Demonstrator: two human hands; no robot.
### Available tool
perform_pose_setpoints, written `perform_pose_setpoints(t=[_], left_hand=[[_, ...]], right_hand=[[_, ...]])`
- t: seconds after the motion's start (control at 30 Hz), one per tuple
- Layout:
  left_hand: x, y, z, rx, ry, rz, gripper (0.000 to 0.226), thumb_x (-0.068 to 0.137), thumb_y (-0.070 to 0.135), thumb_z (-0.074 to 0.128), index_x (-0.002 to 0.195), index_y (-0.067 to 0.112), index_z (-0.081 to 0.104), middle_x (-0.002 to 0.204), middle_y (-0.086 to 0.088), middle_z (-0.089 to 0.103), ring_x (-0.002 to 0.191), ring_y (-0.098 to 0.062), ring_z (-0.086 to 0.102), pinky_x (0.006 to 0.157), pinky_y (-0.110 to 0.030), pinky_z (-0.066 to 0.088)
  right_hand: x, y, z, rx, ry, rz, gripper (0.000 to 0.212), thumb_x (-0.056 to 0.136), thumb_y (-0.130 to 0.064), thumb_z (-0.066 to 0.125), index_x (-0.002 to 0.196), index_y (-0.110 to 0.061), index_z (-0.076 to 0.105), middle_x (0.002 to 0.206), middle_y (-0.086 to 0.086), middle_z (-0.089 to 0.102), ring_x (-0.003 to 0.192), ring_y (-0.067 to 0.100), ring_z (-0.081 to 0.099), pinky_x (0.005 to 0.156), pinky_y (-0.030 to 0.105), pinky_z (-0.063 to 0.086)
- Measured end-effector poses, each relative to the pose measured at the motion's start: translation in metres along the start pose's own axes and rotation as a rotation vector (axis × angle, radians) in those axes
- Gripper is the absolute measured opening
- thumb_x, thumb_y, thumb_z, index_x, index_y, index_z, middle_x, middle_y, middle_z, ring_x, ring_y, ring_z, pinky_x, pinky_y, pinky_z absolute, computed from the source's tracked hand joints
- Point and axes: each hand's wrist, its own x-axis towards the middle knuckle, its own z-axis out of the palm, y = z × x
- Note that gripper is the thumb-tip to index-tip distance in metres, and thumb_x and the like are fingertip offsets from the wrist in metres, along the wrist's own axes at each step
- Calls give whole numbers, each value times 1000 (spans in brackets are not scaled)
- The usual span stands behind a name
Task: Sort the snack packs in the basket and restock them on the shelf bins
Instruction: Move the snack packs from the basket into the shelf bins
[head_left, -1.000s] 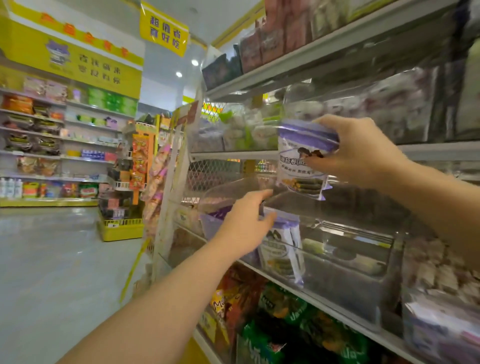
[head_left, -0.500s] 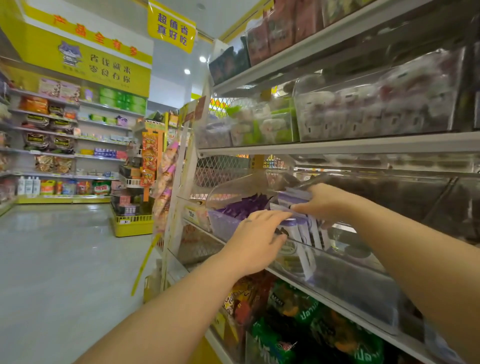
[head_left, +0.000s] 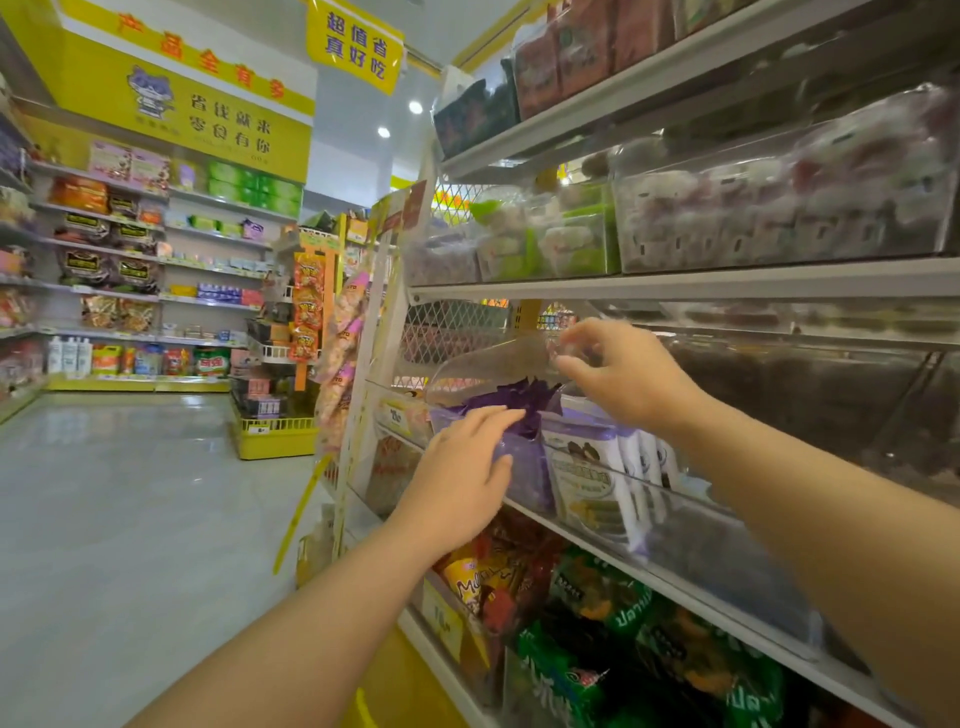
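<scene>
the white-and-purple snack packs (head_left: 587, 473) below the clear bin lid (head_left: 483, 364) look light, soft and slippery, best taken by their top seams; the left hand (head_left: 462, 473) lies flat-fingered and the right hand (head_left: 623, 379) seems to pinch that lid.

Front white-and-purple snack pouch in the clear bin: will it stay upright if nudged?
Likely tips easily: the white-and-purple snack pouch stands thin on its bottom edge. Probably light and floppy, a soft film bag. Glossy face may slip.

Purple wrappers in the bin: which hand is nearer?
Left. The left hand lies on the bin's front, fingers touching the purple wrappers; the right hand is higher, to their right, at the clear lid.
</scene>
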Motion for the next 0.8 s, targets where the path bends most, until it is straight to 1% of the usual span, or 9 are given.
perform_pose_setpoints(t=[0.1,0.2,0.37,0.5,0.57,0.63,0.67,0.73,0.8], left_hand=[[-27,-34,-11,40,47,-94,42,97,20,47,138,30,44,138,9,45,129,-16,42,108,-42,34],[-69,-76,-22,106,103,-220,36,92,15,50,126,27,56,124,8,57,117,-20,51,99,-42,41],[-162,-148,-37,198,117,-423,26,90,11,55,110,21,68,108,2,70,104,-24,63,94,-42,44],[-248,-198,-44,201,44,-665,26,88,9,56,108,22,68,105,5,71,102,-18,64,92,-37,47],[-293,-219,-46,231,-8,-775,24,91,14,55,108,25,68,106,8,70,98,-16,64,85,-29,47],[-334,-234,-49,261,-35,-898,24,92,18,54,109,30,66,107,13,69,83,-12,63,72,-22,43],[-353,-240,-50,253,-36,-965,25,92,18,53,108,32,65,106,14,69,77,-10,61,70,-22,43],[-383,-245,-50,201,-13,-1085,23,93,20,52,107,33,64,104,13,68,78,-11,64,72,-31,53],[-404,-246,-49,182,-16,-1155,22,93,20,52,107,33,63,101,13,68,88,-14,66,73,-42,56]], right_hand=[[-8,-41,42,76,12,-144,19,90,-28,57,104,-22,68,98,-5,69,95,17,62,83,37,51],[-23,-75,106,169,-104,-188,17,88,-29,57,99,-25,69,85,-10,65,87,14,63,75,32,50],[-64,-116,237,284,-381,-161,16,88,-29,58,99,-25,69,89,-8,70,89,15,65,77,31,51],[-115,-147,336,393,-630,-124,18,87,-24,59,103,-20,68,88,-4,69,87,17,64,77,30,49],[-147,-159,379,407,-760,-121,19,87,-24,59,103,-19,68,92,0,71,88,19,64,77,31,49],[-176,-168,415,429,-914,-103,21,88,-23,59,107,-18,67,97,1,70,88,20,65,76,31,50],[-190,-173,431,439,-989,-100,23,89,-24,59,110,-18,66,100,1,70,89,19,65,75,29,50],[-215,-182,456,452,-1109,-107,29,90,-27,59,117,-17,63,108,1,67,93,17,62,74,25,46],[-237,-190,476,466,-1221,-86,41,90,-29,61,129,-17,55,122,3,61,106,18,59,79,22,43]])
